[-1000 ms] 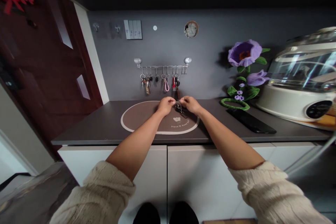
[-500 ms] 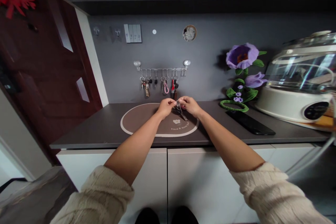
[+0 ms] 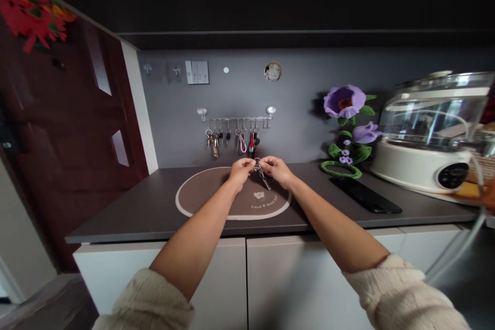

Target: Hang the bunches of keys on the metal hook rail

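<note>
Over the brown oval mat (image 3: 209, 193), my left hand (image 3: 242, 171) and my right hand (image 3: 275, 169) meet, fingertips nearly touching. Between them is a bunch of keys on a metal ring (image 3: 264, 180), its keys dangling above the mat. The left thumb and forefinger pinch the ring from one side, and the right fingers pinch it from the other. Just behind the hands, a metal hook rail (image 3: 235, 118) on the wall carries several sets of keys (image 3: 215, 144), one with a pink strap (image 3: 243, 144) and one with a red piece (image 3: 252, 141).
To the right stand a purple crocheted flower (image 3: 346, 100) with a green ring base, a black phone (image 3: 365, 195) lying flat, and a white appliance with a clear lid (image 3: 417, 160). A dark upper cabinet (image 3: 247, 0) overhangs the counter (image 3: 135, 206). The reddish-brown door (image 3: 77, 113) is at left.
The view has tilted upward, so everything sits lower in the picture. Both hands still pinch the key ring over the mat, and the dangling keys have shifted slightly.
</note>
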`<state>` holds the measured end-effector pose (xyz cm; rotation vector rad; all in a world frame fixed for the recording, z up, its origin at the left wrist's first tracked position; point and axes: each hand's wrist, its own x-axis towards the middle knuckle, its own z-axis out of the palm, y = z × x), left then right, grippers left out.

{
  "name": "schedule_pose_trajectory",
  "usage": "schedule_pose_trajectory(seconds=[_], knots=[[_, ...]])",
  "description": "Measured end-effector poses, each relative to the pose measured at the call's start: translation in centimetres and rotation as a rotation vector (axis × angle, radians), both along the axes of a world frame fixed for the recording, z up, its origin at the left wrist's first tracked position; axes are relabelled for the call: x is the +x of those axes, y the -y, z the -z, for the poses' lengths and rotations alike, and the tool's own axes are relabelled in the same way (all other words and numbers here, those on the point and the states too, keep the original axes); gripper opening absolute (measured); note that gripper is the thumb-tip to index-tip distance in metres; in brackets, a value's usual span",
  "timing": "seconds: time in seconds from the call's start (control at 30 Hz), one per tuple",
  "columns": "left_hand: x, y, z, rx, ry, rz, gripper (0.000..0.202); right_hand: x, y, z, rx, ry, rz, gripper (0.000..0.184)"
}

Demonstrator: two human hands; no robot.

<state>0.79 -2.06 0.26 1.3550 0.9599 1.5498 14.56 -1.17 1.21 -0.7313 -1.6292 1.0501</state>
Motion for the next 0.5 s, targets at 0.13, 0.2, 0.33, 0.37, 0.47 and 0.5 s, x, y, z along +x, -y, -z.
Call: schedule_pose_trajectory(seconds=[0.13, 0.2, 0.33, 0.37, 0.47, 0.5], knots=[[0.1, -0.2, 0.1, 0.028, 0.022, 0.0, 0.031, 0.0, -0.3, 0.0, -0.002, -0.061, -0.008, 0.03], [0.1, -0.2, 0.1, 0.039, 0.038, -0.009, 0.033, 0.0, -0.5, 0.0, -0.011, -0.092, -0.005, 0.029], [0.1, -0.1, 0.0, 0.033, 0.058, -0.04, 0.034, 0.0, -0.3, -0.3, -0.051, -0.14, -0.001, 0.028], [0.1, -0.1, 0.0, 0.029, 0.062, -0.049, 0.034, 0.0, -0.2, -0.5, -0.062, -0.153, -0.004, 0.027], [0.1, -0.2, 0.1, 0.02, 0.075, -0.077, 0.031, -0.2, 0.3, -1.5, -0.087, -0.204, -0.006, 0.025], [0.1, -0.2, 0.2, 0.018, 0.077, -0.084, 0.03, -0.2, 0.4, -1.9, -0.095, -0.219, 0.001, 0.025]])
